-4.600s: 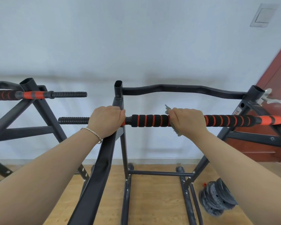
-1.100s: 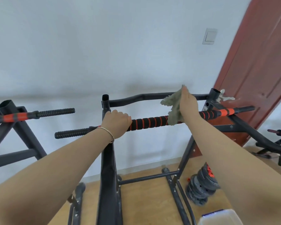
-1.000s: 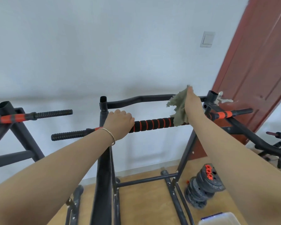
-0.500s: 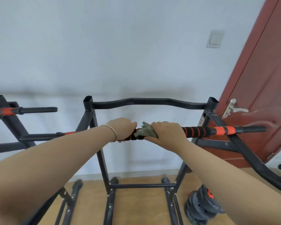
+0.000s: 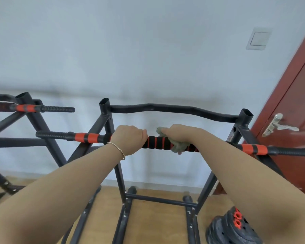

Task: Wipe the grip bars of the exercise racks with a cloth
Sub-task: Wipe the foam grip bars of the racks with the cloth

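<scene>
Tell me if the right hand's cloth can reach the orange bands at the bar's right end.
Probably yes. The right hand grips the cloth around that bar, and the orange bands lie bare further along it; the forearm hides the stretch between.

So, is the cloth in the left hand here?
No, the cloth is wrapped round the grip bar under the right hand, while the left hand holds the bar bare.
</scene>
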{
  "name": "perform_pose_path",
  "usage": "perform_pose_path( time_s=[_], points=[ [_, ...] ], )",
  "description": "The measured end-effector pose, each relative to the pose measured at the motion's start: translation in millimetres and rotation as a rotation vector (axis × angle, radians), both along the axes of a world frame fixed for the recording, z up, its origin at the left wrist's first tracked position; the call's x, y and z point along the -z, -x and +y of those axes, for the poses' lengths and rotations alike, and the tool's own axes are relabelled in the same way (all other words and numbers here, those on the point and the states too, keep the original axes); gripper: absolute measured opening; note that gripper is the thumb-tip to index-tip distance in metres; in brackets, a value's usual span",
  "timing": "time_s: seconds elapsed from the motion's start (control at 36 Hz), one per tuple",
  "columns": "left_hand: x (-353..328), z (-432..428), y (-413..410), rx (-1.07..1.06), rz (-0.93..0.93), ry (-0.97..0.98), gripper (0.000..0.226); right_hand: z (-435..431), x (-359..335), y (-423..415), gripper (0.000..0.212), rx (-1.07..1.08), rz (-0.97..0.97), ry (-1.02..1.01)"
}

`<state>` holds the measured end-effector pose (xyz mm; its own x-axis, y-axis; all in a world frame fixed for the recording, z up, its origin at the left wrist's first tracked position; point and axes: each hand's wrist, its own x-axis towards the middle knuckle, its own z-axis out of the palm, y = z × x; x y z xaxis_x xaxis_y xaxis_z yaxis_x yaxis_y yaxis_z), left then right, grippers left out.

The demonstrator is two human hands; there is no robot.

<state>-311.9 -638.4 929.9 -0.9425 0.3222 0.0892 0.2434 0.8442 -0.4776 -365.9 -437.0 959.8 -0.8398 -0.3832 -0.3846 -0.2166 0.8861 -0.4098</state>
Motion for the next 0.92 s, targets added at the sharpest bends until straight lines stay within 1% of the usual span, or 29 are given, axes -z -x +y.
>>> perform_pose_path(
  time_s=[0.03, 0.06, 0.08, 0.14, 0.19, 0.25, 0.31, 0.33, 0.39, 0.44, 0.5, 0.56, 0.61, 0.64, 0.67, 0.72, 0.75, 0.78, 0.86, 0.92],
  points=[
    [0.3, 0.2, -1.2, -0.004, 0.01, -0.006, 0.011, 3.8, -1.9, 0.4, 0.026, -0.001, 0.064, 0.012],
    [0.6, 0.1, -1.4, -0.008, 0.011, -0.006, 0.012, 8.4, -2.7, 1.9, 0.031, 0.015, 0.166, 0.017],
    [-0.1, 0.4, -1.2, -0.013, 0.018, -0.007, 0.013, 13.9, -4.5, 3.5, 0.039, 0.076, 0.223, 0.058],
    [-1.6, 2.2, 0.1, -0.024, 0.045, -0.019, 0.015, 25.8, -9.2, 4.1, 0.055, 0.219, 0.301, 0.224],
    [-2.4, 8.9, 0.4, -0.039, 0.063, -0.072, 0.015, 36.3, -9.9, -3.5, 0.056, 0.211, 0.383, 0.351],
    [-1.1, 19.6, 1.2, -0.038, 0.028, -0.168, 0.014, 42.1, -10.0, -22.0, 0.053, 0.137, 0.35, 0.397],
    [1.0, 28.0, 2.6, -0.053, -0.012, -0.226, 0.015, 40.2, -2.3, -42.4, 0.055, 0.048, 0.281, 0.261],
    [1.7, 30.1, 3.7, -0.064, -0.012, -0.235, 0.017, 37.0, 4.1, -49.8, 0.057, -0.012, 0.307, 0.17],
    [2.7, 30.6, 5.6, -0.087, 0.008, -0.248, 0.017, 30.9, 20.8, -51.0, 0.053, -0.117, 0.503, 0.027],
    [4.0, 29.7, 6.6, -0.095, 0.033, -0.25, 0.013, 27.2, 31.9, -45.6, 0.046, -0.149, 0.663, -0.079],
    [4.7, 29.2, 6.4, -0.089, 0.036, -0.242, 0.01, 24.1, 39.3, -39.0, 0.049, -0.182, 0.771, -0.221],
    [5.8, 28.6, 5.7, -0.08, 0.033, -0.239, 0.011, 19.5, 42.9, -34.9, 0.057, -0.227, 0.84, -0.301],
    [5.8, 28.1, 6.0, -0.065, 0.029, -0.236, 0.011, 16.7, 44.6, -30.6, 0.065, -0.244, 0.854, -0.313],
    [5.4, 28.0, 6.4, -0.061, 0.028, -0.233, 0.011, 15.4, 41.9, -29.4, 0.065, -0.238, 0.842, -0.308],
    [5.3, 27.8, 6.8, -0.059, 0.026, -0.23, 0.011, 15.7, 41.9, -26.2, 0.062, -0.234, 0.832, -0.307],
    [4.5, 28.4, 7.2, -0.053, 0.022, -0.222, 0.014, 13.4, 40.5, -22.3, 0.045, -0.223, 0.854, -0.28],
    [4.5, 28.5, 7.3, -0.046, 0.019, -0.217, 0.016, 9.9, 38.6, -22.1, 0.04, -0.216, 0.873, -0.271],
    [4.8, 28.6, 7.4, -0.04, 0.02, -0.216, 0.016, 6.8, 37.2, -20.7, 0.043, -0.21, 0.892, -0.29],
    [6.5, 29.1, 6.1, -0.039, 0.051, -0.224, 0.017, 0.2, 33.4, -15.9, 0.042, -0.052, 0.699, -0.261],
    [7.3, 29.3, 5.0, -0.052, 0.056, -0.228, 0.012, -5.2, 27.6, -7.2, 0.041, 0.075, 0.544, -0.245]
  ],
)
